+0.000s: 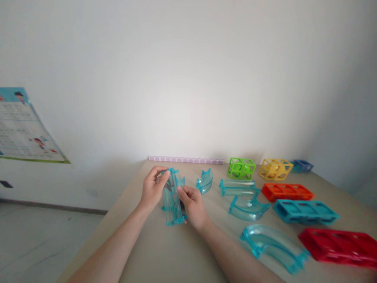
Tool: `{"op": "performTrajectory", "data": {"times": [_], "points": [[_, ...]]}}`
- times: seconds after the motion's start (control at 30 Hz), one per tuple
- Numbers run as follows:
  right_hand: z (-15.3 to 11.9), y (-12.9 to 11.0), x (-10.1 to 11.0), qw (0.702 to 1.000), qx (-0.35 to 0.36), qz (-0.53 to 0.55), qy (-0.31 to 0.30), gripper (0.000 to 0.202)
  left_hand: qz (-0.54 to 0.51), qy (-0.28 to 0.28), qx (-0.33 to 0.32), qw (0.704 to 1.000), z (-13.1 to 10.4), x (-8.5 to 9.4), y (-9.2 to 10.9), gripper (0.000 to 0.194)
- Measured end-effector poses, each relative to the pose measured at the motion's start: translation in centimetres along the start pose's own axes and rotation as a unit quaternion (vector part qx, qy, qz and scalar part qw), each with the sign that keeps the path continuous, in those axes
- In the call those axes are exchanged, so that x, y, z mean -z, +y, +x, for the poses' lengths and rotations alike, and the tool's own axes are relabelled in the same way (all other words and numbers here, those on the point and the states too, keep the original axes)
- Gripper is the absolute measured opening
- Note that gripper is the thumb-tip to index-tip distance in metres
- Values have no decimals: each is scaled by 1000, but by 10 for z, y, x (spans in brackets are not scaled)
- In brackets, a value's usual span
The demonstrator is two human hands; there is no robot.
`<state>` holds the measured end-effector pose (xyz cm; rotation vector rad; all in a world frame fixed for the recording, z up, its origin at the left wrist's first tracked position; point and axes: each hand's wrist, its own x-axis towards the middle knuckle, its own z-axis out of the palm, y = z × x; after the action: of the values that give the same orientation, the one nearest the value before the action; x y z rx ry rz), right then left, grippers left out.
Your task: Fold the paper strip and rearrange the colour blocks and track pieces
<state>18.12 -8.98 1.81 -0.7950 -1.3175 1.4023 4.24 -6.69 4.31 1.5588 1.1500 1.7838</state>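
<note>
My left hand (154, 186) is closed on the upper end of a clear teal straight track piece (174, 202), thumb in front. My right hand (193, 204) grips the right side of the same piece, its thumb resting near the middle. The piece is tilted nearly upright above the table. Other clear teal parts show behind it, and I cannot tell whether they are joined to it. A dark patch shows beside my right fingers; what it is stays unclear. Just right of my hands lies a small curved teal track piece (205, 181).
On the right of the table (167, 255) lie a straight teal track (240, 188), curved tracks (249, 208) (275, 245), a green block (241, 169), a yellow block (275, 169), an orange frame (287, 192), a teal frame (306, 211) and a red frame (338, 245). A purple patterned strip (186, 160) runs along the wall.
</note>
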Motion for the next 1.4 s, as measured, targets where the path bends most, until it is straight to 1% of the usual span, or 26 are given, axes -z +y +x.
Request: {"op": "performTrajectory", "data": {"times": [0.13, 0.33, 0.47, 0.6, 0.67, 0.73, 0.8, 0.87, 0.93, 0.97, 1.03, 1.07, 1.1, 1.13, 1.2, 1.23, 1.3, 1.33, 1.4], "points": [[-1, 0, 0, 1000, -5, -1, -5, 47, 0, -7, 11, 1000, -1, -1, 3, 24], [-1, 1, 0, 1000, -10, -1, -6, 46, -4, -1, -1, 1000, -1, 0, 3, 22], [0, 2, -1, 1000, -6, -4, 2, 46, 8, 16, -15, 1000, -2, 0, 3, 22], [-2, -2, -1, 1000, 15, -13, 23, 44, 24, 39, -25, 999, 0, 0, 1, 20], [-5, -8, -1, 997, 42, -45, 42, 38, 24, 61, -25, 998, 1, 0, 0, 21], [-9, -16, 0, 989, 75, -110, 61, 37, 18, 64, -21, 998, 2, 0, 0, 22], [-14, -25, 0, 976, 98, -185, 63, 51, 8, 37, -23, 999, -1, -3, 1, 23], [-18, -35, 1, 961, 111, -248, 55, 63, -8, -16, -27, 999, -5, -7, 3, 23], [-22, -46, 3, 938, 132, -317, 58, 69, -38, -71, -10, 997, -9, -10, 4, 25], [-24, -52, 6, 919, 143, -361, 64, 70, -54, -93, 6, 994, -11, -12, 4, 27], [-27, -63, 11, 869, 149, -465, 80, 67, -47, -123, 26, 991, -12, -13, 0, 31], [-29, -68, 15, 841, 139, -516, 87, 63, -16, -139, 17, 990, -12, -12, -3, 31], [-31, -73, 18, 813, 121, -562, 90, 59, 36, -162, -6, 986, -12, -11, -7, 30], [-33, -77, 22, 788, 101, -601, 88, 54, 103, -192, -35, 975, -12, -9, -11, 29], [-38, -80, 25, 743, 64, -663, 63, 47, 234, -257, -75, 935, -11, -5, -19, 26], [-40, -80, 25, 724, 50, -687, 44, 46, 287, -281, -78, 913, -11, -3, -22, 28], [-45, -76, 23, 691, 26, -722, 7, 45, 355, -304, -64, 881, -11, 1, -28, 37], [-46, -73, 21, 681, 16, -732, -8, 44, 372, -307, -55, 874, -10, 3, -30, 41], [-47, -65, 18, 668, 0, -744, -23, 43, 374, -302, -41, 876, -8, 7, -34, 52]]}}
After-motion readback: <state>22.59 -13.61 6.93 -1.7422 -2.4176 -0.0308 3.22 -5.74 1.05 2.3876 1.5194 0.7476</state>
